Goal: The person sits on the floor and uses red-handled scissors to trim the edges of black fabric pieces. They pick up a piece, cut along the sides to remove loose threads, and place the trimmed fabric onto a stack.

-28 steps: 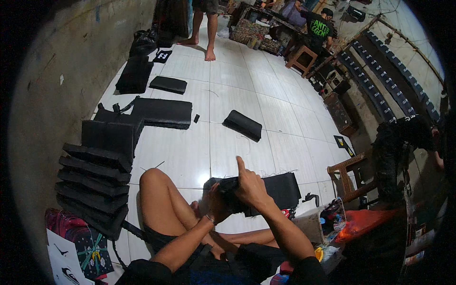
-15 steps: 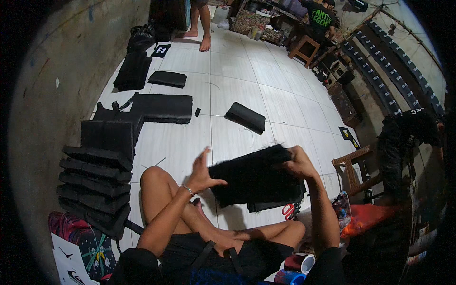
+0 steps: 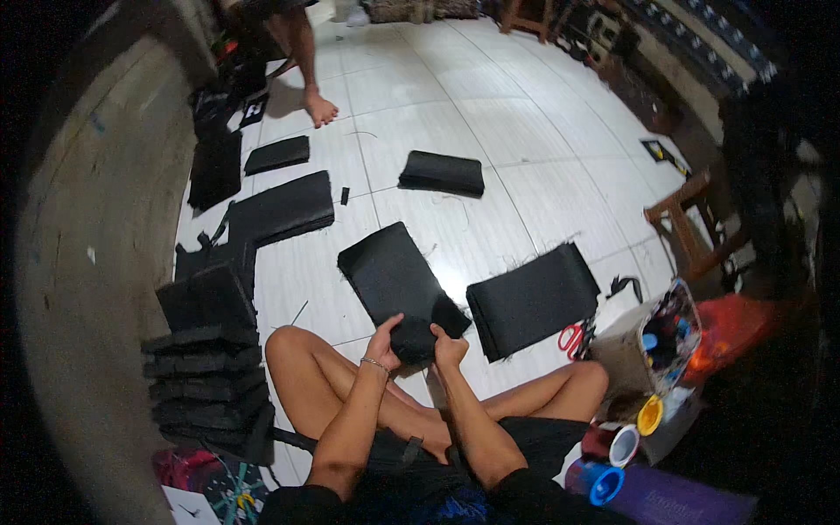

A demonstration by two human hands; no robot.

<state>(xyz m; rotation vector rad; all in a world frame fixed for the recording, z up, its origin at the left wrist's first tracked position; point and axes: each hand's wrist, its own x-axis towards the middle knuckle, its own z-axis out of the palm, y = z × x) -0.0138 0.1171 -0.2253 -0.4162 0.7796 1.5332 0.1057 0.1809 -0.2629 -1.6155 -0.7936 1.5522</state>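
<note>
- Left hand (image 3: 382, 343), lower centre of frame: closed on the near end of a black fabric piece (image 3: 385, 271). Thumb on top; the other fingers partly hidden.
- Right hand (image 3: 450, 346), just to its right: clamped on the same end, thumb along the top; fingertips underneath cannot be made out.
- Hands near each other but apart, a dark bunch of the material between them.
- Fabric piece, centre of frame: far part flat on the white tiled floor (image 3: 512, 210), lying aslant from upper left to lower right. Matt black, a few loose threads by the right edge. Near end turned up into a compact fold between the thumbs; cannot tell how many layers.
- Lower left: black pads (image 3: 210, 385) heaped one over another, well apart from the hands.
- Right of centre: black stack (image 3: 534, 302), layered edges, stray threads on the far side; red-handled scissors (image 3: 570, 339) beside its lower right corner.
- Against half a second ago: left hand then open at the piece's left edge, right hand gripping its upper right, piece raised. Now the far part is down and both hands are on the near end. Stack at right, then mostly covered, now shows.
</note>
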